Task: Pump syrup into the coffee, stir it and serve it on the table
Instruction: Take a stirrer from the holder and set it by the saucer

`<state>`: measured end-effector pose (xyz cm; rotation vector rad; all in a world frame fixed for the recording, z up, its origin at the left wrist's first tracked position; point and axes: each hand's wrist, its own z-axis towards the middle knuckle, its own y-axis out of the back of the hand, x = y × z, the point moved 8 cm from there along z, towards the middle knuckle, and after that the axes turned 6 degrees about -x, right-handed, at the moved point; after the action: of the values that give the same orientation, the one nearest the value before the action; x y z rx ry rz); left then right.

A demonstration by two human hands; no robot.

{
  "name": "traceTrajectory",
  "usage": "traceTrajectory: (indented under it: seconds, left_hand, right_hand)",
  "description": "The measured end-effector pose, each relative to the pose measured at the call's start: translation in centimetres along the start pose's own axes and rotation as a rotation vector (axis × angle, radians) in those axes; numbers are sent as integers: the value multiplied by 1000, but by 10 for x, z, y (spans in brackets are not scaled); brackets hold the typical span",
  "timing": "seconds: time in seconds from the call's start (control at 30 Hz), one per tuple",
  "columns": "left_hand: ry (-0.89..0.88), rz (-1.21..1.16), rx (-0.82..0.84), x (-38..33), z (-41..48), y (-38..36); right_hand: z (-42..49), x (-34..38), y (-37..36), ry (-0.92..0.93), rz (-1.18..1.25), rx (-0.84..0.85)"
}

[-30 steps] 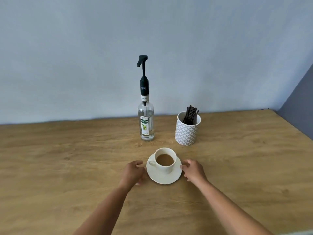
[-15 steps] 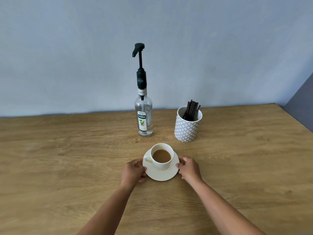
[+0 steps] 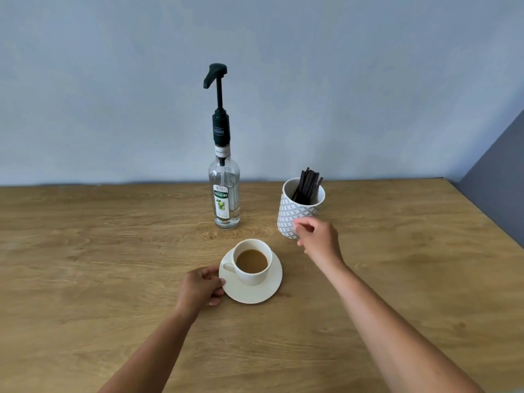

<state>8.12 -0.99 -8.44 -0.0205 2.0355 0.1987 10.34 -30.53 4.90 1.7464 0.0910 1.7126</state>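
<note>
The fingers [image 3: 213, 275] of my left hand [image 3: 200, 287] were curled over the near-left rim of the white saucer [image 3: 256, 295], thumb on top, gripping it just left of the coffee cup [image 3: 253, 275]. The cup sat upright on that saucer, handle turned toward the left hand, light brown coffee [image 3: 251, 260] inside. To the right of the cup and a little beyond it, my right hand [image 3: 319, 241] hung in the air with fingers loosely bent and nothing in them; it overlapped the lower edge of the patterned holder [image 3: 295, 209], and I could not tell whether it touched. That holder stood behind and right of the cup, dark stirrers [image 3: 307, 184] leaning in it. Straight behind the cup stood the syrup bottle [image 3: 226, 199], its black pump [image 3: 216, 78] raised, spout pointing left. All rested on the wooden table [image 3: 85, 251].
</note>
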Motion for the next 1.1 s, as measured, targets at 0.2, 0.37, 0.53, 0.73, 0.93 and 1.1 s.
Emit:
traceTrajectory:
  seconds: [0.2, 0.37, 0.53, 0.73, 0.93, 1.1]
  left_hand:
    - [27, -38, 7, 2, 2, -2]
    - [42, -53, 15, 3, 4, -3]
    - [61, -53, 11, 5, 5, -2]
    - [66, -36, -8, 4, 4, -2]
    - [73, -30, -14, 3, 1, -2]
    - [77, -20, -22, -1, -1, -3]
  right_hand:
    - [87, 26, 56, -21, 180, -272]
    - [129, -1, 40, -191, 80, -215]
    - [133, -7, 29, -222, 87, -223]
    - [135, -12, 28, -231, 135, -241]
    - [130, -10, 37, -189, 197, -274]
    - [112, 12, 61, -84, 274, -305]
